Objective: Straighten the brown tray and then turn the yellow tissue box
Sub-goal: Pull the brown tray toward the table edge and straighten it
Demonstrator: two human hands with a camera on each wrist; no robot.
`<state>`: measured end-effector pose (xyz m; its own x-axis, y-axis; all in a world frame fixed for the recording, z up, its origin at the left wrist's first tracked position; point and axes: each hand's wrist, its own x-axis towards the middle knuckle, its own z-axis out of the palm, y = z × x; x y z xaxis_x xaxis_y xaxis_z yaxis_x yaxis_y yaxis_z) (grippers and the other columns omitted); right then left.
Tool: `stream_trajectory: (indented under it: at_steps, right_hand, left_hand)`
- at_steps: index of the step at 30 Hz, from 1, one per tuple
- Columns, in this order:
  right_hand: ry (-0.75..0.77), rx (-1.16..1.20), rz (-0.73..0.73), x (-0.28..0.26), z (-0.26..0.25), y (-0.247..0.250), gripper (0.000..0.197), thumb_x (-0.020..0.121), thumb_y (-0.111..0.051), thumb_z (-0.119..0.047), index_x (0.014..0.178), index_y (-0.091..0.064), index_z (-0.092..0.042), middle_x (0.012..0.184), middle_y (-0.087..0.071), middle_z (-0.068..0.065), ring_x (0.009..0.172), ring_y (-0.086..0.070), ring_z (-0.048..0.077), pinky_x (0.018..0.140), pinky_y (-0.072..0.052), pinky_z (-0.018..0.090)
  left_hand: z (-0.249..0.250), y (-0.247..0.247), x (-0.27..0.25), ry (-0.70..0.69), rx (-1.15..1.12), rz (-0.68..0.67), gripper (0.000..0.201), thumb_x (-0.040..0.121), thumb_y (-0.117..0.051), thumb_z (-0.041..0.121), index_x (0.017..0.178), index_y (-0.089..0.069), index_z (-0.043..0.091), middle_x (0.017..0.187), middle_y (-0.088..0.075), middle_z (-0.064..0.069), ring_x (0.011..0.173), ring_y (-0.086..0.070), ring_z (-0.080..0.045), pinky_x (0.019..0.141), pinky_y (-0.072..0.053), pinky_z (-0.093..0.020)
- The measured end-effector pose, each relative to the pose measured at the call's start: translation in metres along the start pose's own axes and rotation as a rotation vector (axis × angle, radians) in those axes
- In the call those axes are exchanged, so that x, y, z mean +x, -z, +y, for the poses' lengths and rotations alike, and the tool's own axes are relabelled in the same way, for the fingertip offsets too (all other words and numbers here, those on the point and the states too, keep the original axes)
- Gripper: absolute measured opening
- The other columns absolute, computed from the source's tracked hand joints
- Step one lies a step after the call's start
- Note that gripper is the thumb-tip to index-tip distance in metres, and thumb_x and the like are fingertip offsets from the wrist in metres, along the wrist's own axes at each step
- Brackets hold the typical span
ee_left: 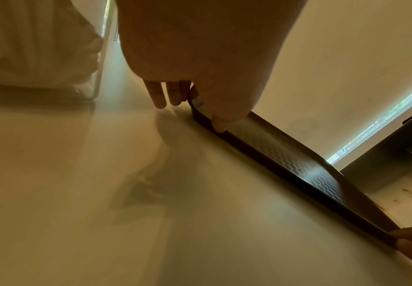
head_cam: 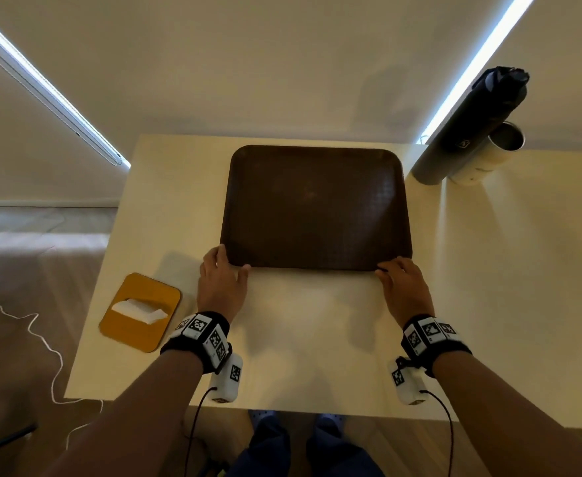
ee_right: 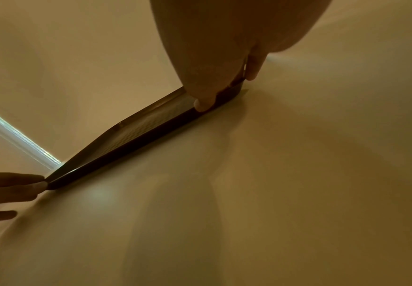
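Observation:
A brown tray (head_cam: 315,208) lies flat on the cream table (head_cam: 317,339), its sides roughly square to the table edges. My left hand (head_cam: 232,261) grips its near left corner, thumb on the near rim and fingers round the left side. In the left wrist view the thumb presses the tray (ee_left: 298,160) rim under the left hand (ee_left: 197,110). My right hand (head_cam: 394,266) grips the near right corner; the right wrist view shows this right hand (ee_right: 227,90) pinching the tray (ee_right: 138,131). The yellow tissue box (head_cam: 141,313) lies at an angle left of my left wrist, with a white tissue sticking out.
A tall dark cylinder (head_cam: 472,125) and a white cup (head_cam: 489,153) stand at the table's far right, just beyond the tray's corner. The table's left edge runs close beside the tissue box. A white cable (head_cam: 41,339) trails over the floor at the left.

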<state>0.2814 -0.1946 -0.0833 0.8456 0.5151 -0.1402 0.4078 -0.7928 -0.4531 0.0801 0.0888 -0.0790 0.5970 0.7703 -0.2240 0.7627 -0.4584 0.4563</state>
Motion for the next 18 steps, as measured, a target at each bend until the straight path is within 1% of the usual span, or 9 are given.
stream_trajectory:
  at_steps: [3, 8, 12, 14, 15, 18]
  right_hand:
    - [0.002, 0.019, 0.015, 0.009, -0.001, -0.002, 0.026, 0.097, -0.054, -0.021, 0.113, -0.065, -0.004, 0.120, -0.056, 0.017, 0.113, -0.051, 0.034, 0.094, -0.042, 0.042]
    - [0.022, 0.008, 0.046, 0.017, -0.002, -0.003, 0.022, 0.095, -0.056, -0.018, 0.109, -0.066, -0.005, 0.114, -0.057, 0.016, 0.103, -0.055, 0.034, 0.088, -0.045, 0.042]
    - [0.064, -0.039, 0.054, 0.019, -0.001, -0.002, 0.021, 0.094, -0.057, -0.019, 0.107, -0.066, -0.004, 0.109, -0.059, 0.016, 0.095, -0.058, 0.035, 0.085, -0.049, 0.045]
    - [0.097, -0.097, 0.041, 0.018, -0.002, 0.001, 0.022, 0.094, -0.057, -0.020, 0.108, -0.066, -0.006, 0.108, -0.060, 0.015, 0.095, -0.058, 0.035, 0.087, -0.048, 0.047]
    - [0.117, -0.125, 0.036, 0.017, -0.003, 0.003, 0.023, 0.093, -0.057, -0.021, 0.110, -0.065, -0.006, 0.109, -0.061, 0.014, 0.096, -0.058, 0.035, 0.090, -0.047, 0.048]
    - [0.194, -0.147, 0.024, 0.008, -0.016, 0.008, 0.030, 0.092, -0.059, -0.020, 0.118, -0.062, -0.007, 0.117, -0.060, 0.015, 0.108, -0.055, 0.034, 0.102, -0.040, 0.052]
  left_hand:
    - [0.003, 0.001, 0.009, 0.004, 0.003, -0.007, 0.070, 0.094, -0.059, 0.036, 0.147, -0.031, 0.000, 0.147, -0.035, -0.019, 0.131, -0.038, -0.038, 0.104, -0.040, -0.049]
    - [0.008, 0.001, 0.016, 0.019, 0.002, -0.017, 0.070, 0.095, -0.057, 0.037, 0.148, -0.028, 0.001, 0.149, -0.033, -0.019, 0.133, -0.036, -0.037, 0.104, -0.040, -0.050]
    - [0.008, 0.004, 0.015, 0.026, 0.000, -0.026, 0.070, 0.095, -0.057, 0.038, 0.148, -0.029, 0.003, 0.150, -0.033, -0.018, 0.134, -0.035, -0.036, 0.106, -0.039, -0.050]
    - [0.010, 0.006, 0.011, 0.028, -0.009, -0.029, 0.069, 0.095, -0.057, 0.037, 0.148, -0.029, 0.003, 0.150, -0.033, -0.017, 0.135, -0.035, -0.036, 0.107, -0.039, -0.049]
    - [0.010, 0.007, 0.008, 0.029, -0.017, -0.031, 0.068, 0.095, -0.057, 0.037, 0.148, -0.030, 0.004, 0.151, -0.033, -0.016, 0.135, -0.035, -0.035, 0.107, -0.038, -0.049]
    - [0.013, 0.012, -0.004, 0.003, -0.035, -0.036, 0.065, 0.094, -0.059, 0.036, 0.146, -0.034, 0.007, 0.151, -0.034, -0.014, 0.135, -0.037, -0.033, 0.107, -0.038, -0.048]
